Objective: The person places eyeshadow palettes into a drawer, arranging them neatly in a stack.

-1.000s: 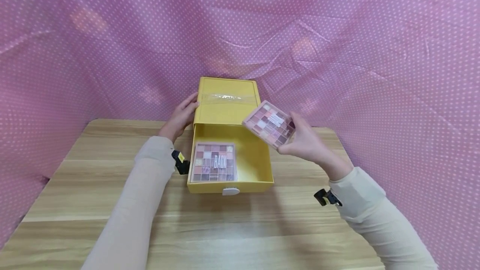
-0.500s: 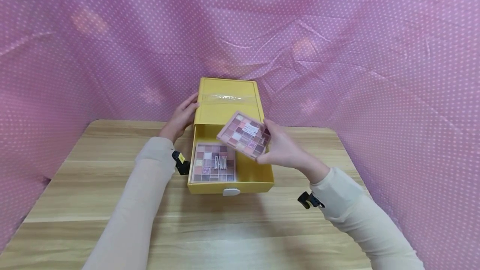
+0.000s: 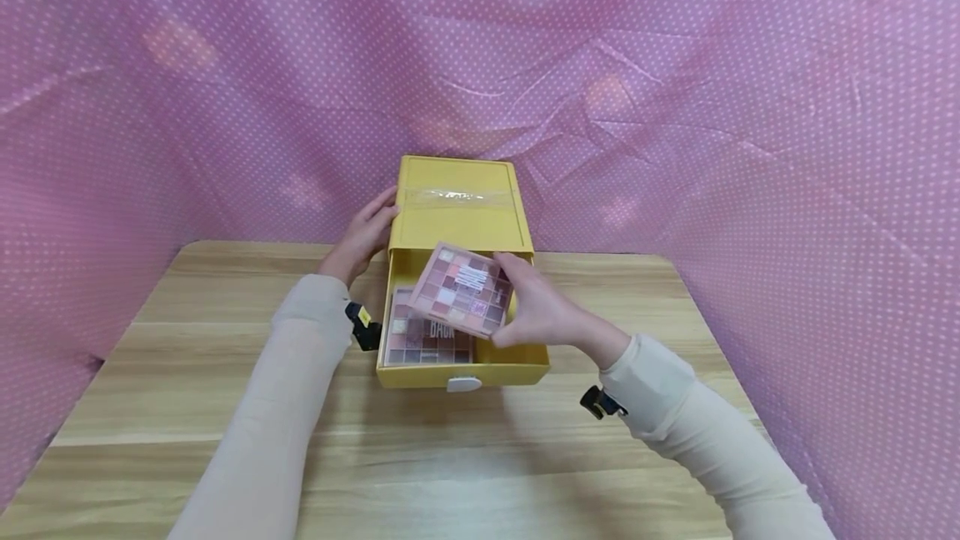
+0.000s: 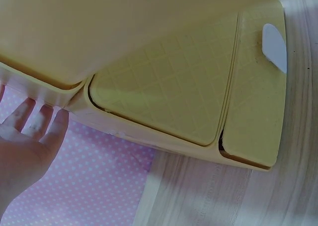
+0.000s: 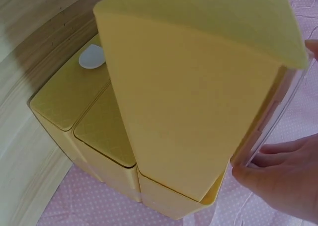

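Observation:
A yellow drawer cabinet (image 3: 457, 222) stands at the back of the table, its top drawer (image 3: 420, 376) pulled out towards me. My left hand (image 3: 362, 238) rests against the cabinet's left side; in the left wrist view its fairly straight fingers (image 4: 36, 122) touch the side wall. My right hand (image 3: 551, 309) grips an eyeshadow palette (image 3: 446, 297) by its right edge, thumb in front and fingers behind. This palette is tilted above the drawer and partly covers a second eyeshadow palette (image 3: 420, 348), which lies in the drawer's left half. Both have clear lids with white lettering.
The drawer has a white pull tab (image 3: 464, 384). Lower drawers show in both wrist views, one with its own white tab (image 5: 92, 56). Clear tape (image 3: 457, 197) crosses the cabinet top. A pink dotted cloth (image 3: 675, 107) hangs behind and beside the wooden table (image 3: 465, 473).
My right hand has carried its palette leftwards and down, from the drawer's right side to above the other palette. My left hand stays against the cabinet.

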Motion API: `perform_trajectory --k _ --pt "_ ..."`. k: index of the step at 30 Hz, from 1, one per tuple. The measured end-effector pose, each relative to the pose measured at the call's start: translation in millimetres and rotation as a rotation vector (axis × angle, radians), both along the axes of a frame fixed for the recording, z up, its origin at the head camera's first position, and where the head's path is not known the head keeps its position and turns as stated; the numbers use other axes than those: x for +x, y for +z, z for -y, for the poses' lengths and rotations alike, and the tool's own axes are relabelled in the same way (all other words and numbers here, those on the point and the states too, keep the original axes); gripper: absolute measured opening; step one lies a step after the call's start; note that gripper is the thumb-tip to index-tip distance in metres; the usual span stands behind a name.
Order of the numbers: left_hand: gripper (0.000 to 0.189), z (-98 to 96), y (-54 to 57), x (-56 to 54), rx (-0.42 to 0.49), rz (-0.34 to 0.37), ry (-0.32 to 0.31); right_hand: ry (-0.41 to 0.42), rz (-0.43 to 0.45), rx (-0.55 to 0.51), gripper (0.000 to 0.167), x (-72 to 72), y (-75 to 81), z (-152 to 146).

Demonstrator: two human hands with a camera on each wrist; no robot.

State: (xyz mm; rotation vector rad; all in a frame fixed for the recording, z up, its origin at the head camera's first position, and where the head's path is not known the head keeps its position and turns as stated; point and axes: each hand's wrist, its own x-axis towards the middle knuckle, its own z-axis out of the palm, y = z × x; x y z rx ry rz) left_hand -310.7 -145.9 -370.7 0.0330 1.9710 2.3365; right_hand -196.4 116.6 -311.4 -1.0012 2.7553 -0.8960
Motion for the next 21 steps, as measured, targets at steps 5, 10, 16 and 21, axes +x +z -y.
perform_trajectory --k 5,10,16,21 --pt "0.048 0.4 0.8 -0.7 0.013 -0.013 -0.002 0.044 0.011 0.025 0.098 2.0 -1.8 2.4" --pt "0.049 1.4 1.1 -1.0 0.006 -0.017 -0.014 0.086 -0.011 0.056 0.1 1.7 -5.4 6.4" --pt "0.048 2.7 -0.5 -2.0 -0.004 -0.018 -0.03 0.102 -0.016 0.106 0.101 -2.0 -10.1 9.3" --pt "0.048 3.2 -1.1 -4.4 -0.007 -0.018 -0.027 0.123 0.007 0.129 0.1 -7.9 -15.6 11.5"
